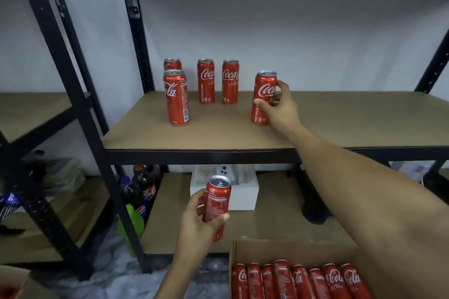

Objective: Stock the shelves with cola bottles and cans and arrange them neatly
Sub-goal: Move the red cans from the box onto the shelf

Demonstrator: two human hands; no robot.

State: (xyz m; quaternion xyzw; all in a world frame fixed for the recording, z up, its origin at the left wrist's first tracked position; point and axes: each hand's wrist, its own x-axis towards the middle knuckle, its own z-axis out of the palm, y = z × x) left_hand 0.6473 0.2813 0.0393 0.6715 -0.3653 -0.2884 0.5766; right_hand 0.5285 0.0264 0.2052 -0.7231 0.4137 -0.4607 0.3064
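Observation:
Several red cola cans stand on the brown middle shelf [218,133]: one front left [176,97], one behind it [172,64], and two side by side at the back [206,81] [230,82]. My right hand [281,107] grips a further can [263,97] that stands slightly tilted on the shelf to the right of them. My left hand [201,218] holds another red can [217,204] upright below the shelf's front edge. A cardboard box [279,250] at the bottom right holds several more cans [303,281] lying on their sides.
Black metal uprights [80,104] frame the shelving. On the lower shelf sit dark cola bottles [143,184], a green bottle [132,223] and a white box [243,192]. A second rack stands to the left, with plastic sheeting on the floor.

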